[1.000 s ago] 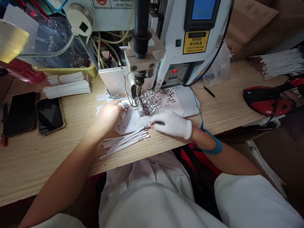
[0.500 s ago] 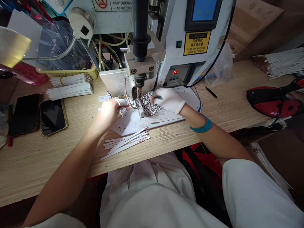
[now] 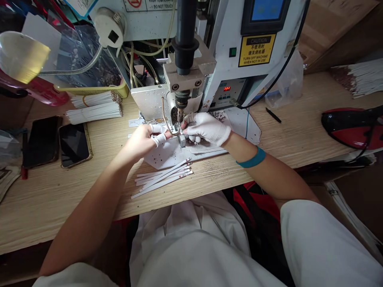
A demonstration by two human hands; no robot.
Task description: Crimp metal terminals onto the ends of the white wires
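My left hand (image 3: 142, 141), with white finger cots, pinches a thin white strip beside the tip of a benchtop welding head (image 3: 180, 104). My right hand (image 3: 208, 128), in a white fingerless glove, sits just right of that tip, its fingers curled. It covers most of a pile of small printed pieces (image 3: 220, 115) on a white sheet (image 3: 167, 155). Whatever its fingers hold is hidden. Several loose white strips (image 3: 161, 178) lie on the wooden bench (image 3: 60, 191) below the sheet.
Two phones (image 3: 74, 144) lie on the bench to the left, beside banded bundles of white strips (image 3: 94, 113). A larger bundle (image 3: 357, 77) and a red-and-black object (image 3: 351, 127) are at the right. A black pen (image 3: 273, 115) and a plastic bag (image 3: 284, 79) stand near the machine.
My right hand has moved up from the sheet's front edge to beside the welding tip, now covering the small pieces. My left hand has closed in slightly, and the view has shifted.
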